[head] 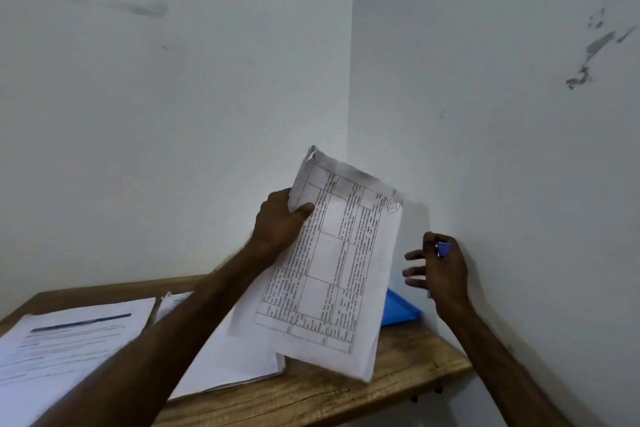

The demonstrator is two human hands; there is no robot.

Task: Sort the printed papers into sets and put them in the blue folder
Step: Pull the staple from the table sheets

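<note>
The left hand (pixel 277 218) is pinching a set of printed papers (pixel 332 270) near its upper corner, thumb lying across the printed face and fingers hidden behind, and is holding the set up in the air, tilted, above the wooden counter (pixel 346 388). The right hand (pixel 446 267) is hovering just beside the set's far edge, apart from it, gripping a small blue object (pixel 443 249) near the thumb while its other fingers are reaching out loosely towards the sheets; what the object is cannot be told. The blue folder (pixel 401 308) is lying on the counter by the wall, partly hidden behind the raised set. These sheets are looking light, thin and floppy: the top corner is curling and creasing, and the free lower end is hanging unsupported. Held by one corner alone they are likely to fan apart or slip, so a second hold on the opposite long edge would probably be keeping them square. Two more paper stacks, one with a dark heading (pixel 69 333) and one plain (pixel 235 357), are resting on the counter.
</note>
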